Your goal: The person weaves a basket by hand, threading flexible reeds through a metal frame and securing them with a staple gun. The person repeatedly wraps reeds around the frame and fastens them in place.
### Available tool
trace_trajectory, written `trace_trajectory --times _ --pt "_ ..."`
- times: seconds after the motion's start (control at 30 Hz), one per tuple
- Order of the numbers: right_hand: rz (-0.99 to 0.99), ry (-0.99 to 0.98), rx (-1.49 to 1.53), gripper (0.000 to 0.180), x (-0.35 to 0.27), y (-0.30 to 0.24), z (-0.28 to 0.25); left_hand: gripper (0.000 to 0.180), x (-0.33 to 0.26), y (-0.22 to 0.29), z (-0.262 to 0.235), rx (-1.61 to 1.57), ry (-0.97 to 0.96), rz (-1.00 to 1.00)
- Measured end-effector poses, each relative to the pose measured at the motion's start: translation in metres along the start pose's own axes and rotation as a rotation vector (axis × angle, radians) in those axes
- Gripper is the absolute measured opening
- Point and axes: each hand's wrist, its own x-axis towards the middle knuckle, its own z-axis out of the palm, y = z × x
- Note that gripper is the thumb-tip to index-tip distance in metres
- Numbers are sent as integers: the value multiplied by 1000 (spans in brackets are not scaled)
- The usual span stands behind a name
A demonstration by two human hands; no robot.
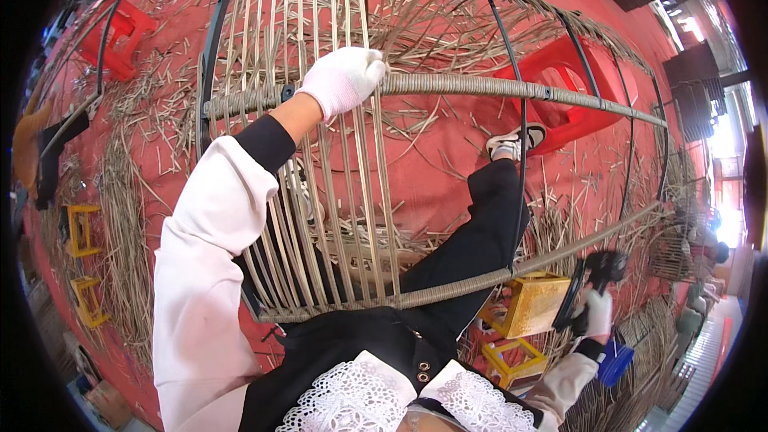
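A large dark metal chair frame [522,124], partly woven with tan wicker strips [320,184], stands in front of me over my legs. My left hand [346,78], in a white glove, is closed over the wrapped horizontal bar [480,86] at the top of the woven strips. My right hand [594,312], also gloved, grips a black tool [596,272] low at the right, beside the frame's lower wrapped bar [576,246].
Loose wicker strips [128,216] litter the red floor. A red plastic stool [564,92] stands behind the frame, another red one [120,36] at far left. Small yellow stools [532,304] sit by my right knee and at left [80,228]. A blue object [614,362] lies under my right wrist.
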Motion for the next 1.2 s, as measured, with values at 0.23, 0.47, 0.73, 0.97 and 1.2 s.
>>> trace_trajectory --times 0.23,0.47,0.73,0.97,1.2 --pt "294 661 -864 64 54 272 68 37 31 -7 -1 -21 -11 -196" --pt "-241 905 -723 63 44 134 104 44 123 -61 -17 426 469 -104" --pt "-660 -340 38 34 53 -170 345 33 185 -105 -50 287 339 -19" --pt "-700 -748 879 29 185 -333 614 45 236 -148 -72 -60 55 -21" --pt "-1661 104 -633 45 230 -416 643 41 282 -144 -76 436 -240 -168"
